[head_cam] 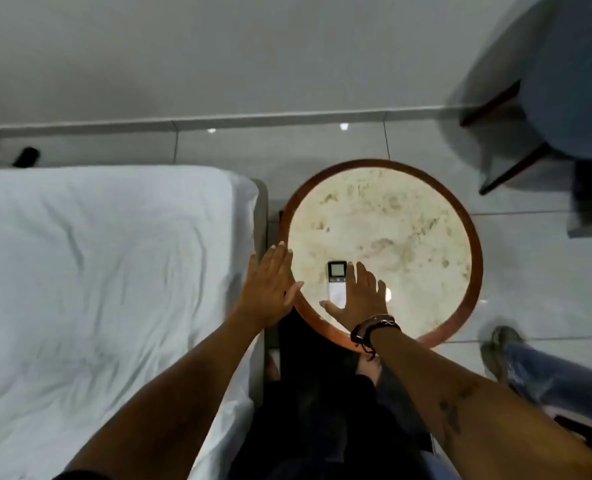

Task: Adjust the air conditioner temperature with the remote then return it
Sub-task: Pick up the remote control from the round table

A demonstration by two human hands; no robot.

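Note:
A small white remote (336,284) with a dark screen end lies flat near the front of the round marble-topped table (391,216). My right hand (360,299) is spread flat over the table, its fingers apart, with the thumb and palm overlapping the remote's near right edge. It does not grip the remote. My left hand (270,285) hovers open, fingers straight, at the table's left rim beside the bed. The air conditioner is not in view.
A bed with a white sheet (107,289) fills the left. A blue armchair (564,91) with dark wooden legs stands at the back right. Another person's jeans leg and shoe (516,358) are at the right on the grey tiled floor.

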